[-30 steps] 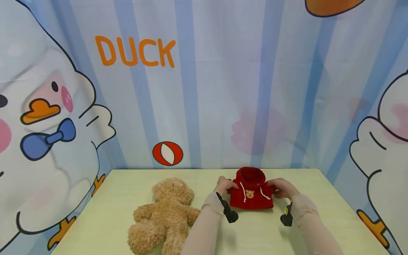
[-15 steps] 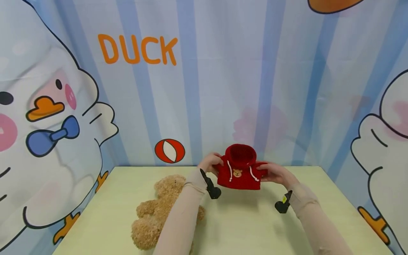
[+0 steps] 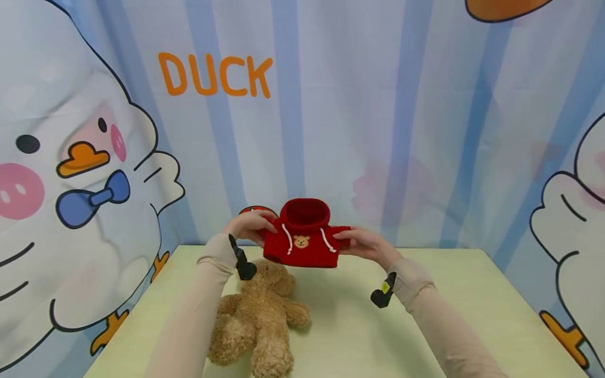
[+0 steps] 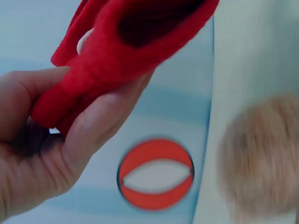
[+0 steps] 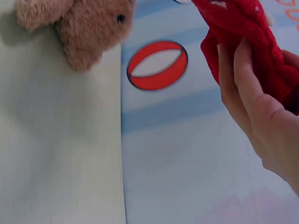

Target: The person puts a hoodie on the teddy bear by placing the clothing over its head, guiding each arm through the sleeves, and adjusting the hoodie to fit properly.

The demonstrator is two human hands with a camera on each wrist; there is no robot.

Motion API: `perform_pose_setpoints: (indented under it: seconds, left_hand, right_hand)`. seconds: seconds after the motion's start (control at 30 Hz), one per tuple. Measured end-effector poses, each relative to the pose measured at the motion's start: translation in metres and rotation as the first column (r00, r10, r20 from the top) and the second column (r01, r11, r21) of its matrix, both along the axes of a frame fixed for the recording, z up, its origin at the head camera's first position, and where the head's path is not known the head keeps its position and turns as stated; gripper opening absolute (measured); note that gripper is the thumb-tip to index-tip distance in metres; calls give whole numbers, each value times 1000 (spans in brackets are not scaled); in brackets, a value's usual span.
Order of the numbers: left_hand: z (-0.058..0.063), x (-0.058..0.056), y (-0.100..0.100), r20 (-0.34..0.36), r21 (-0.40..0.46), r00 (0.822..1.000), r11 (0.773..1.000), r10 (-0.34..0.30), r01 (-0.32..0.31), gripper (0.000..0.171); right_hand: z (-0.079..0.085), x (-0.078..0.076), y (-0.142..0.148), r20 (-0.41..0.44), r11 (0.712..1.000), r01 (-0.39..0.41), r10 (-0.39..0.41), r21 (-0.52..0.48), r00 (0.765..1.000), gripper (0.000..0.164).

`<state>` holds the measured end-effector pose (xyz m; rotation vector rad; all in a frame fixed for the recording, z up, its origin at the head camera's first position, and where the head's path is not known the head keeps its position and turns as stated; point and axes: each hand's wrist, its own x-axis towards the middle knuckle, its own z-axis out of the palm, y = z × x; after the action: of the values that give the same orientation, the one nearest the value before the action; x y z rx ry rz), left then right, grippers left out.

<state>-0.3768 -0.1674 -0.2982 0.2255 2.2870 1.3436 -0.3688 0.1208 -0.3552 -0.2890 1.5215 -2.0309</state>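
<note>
A small red hoodie [image 3: 309, 253] with white drawstrings and a bear patch hangs in the air above the table, hood opening up. My left hand [image 3: 251, 226] grips its left sleeve; in the left wrist view the thumb and fingers [image 4: 105, 116] wrap the red cloth. On the other side my right hand [image 3: 366, 244] pinches the right sleeve, fingers [image 5: 247, 74] lying along the fabric in the right wrist view. Below and slightly left, a brown teddy bear [image 3: 264, 315] lies on its back, its head partly behind the hoodie and left wrist.
The pale yellow table [image 3: 359, 325] ends at a striped curtain [image 3: 340, 131] printed with ducks and a red ball [image 4: 156, 175]. A black wrist camera [image 3: 243, 262] sits on the left wrist, another black camera [image 3: 384, 290] on the right.
Both hands have lifted the red hoodie off the table and carried it left, over the teddy bear's head end. The bear stays on the table.
</note>
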Motion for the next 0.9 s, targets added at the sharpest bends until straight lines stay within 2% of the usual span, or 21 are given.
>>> perform_pose_setpoints:
  seconds: [0.23, 0.4, 0.53, 0.67, 0.73, 0.8, 0.9]
  left_hand:
    - [-12, 14, -60, 97, -54, 995, 998, 25, -20, 47]
    - [-30, 27, -84, 170, -79, 985, 997, 13, 0, 41]
    - [-52, 36, -89, 187, -162, 982, 986, 3, 27, 33]
    - [-72, 43, -87, 238, -232, 971, 972, 30, 27, 54]
    - [-81, 45, -84, 283, -218, 958, 976, 46, 18, 61]
    - [-89, 47, -81, 322, -181, 945, 984, 52, 8, 61]
    - [-97, 49, -77, 372, -117, 928, 993, 33, 12, 57]
  right_hand:
    - [-17, 9, -54, -2, 996, -51, 51, 73, 999, 43]
    - [-40, 16, -77, 12, 990, -73, 72, 121, 997, 43]
    - [-65, 22, -87, 5, 984, -55, 55, 167, 998, 34]
    - [-86, 32, -93, 32, 962, -58, 51, 267, 998, 16]
    - [-92, 37, -94, 55, 941, -80, 65, 329, 996, 18]
    - [-97, 41, -95, 88, 921, -99, 71, 376, 994, 26]
    - [-103, 44, -95, 138, 918, -112, 63, 381, 988, 39]
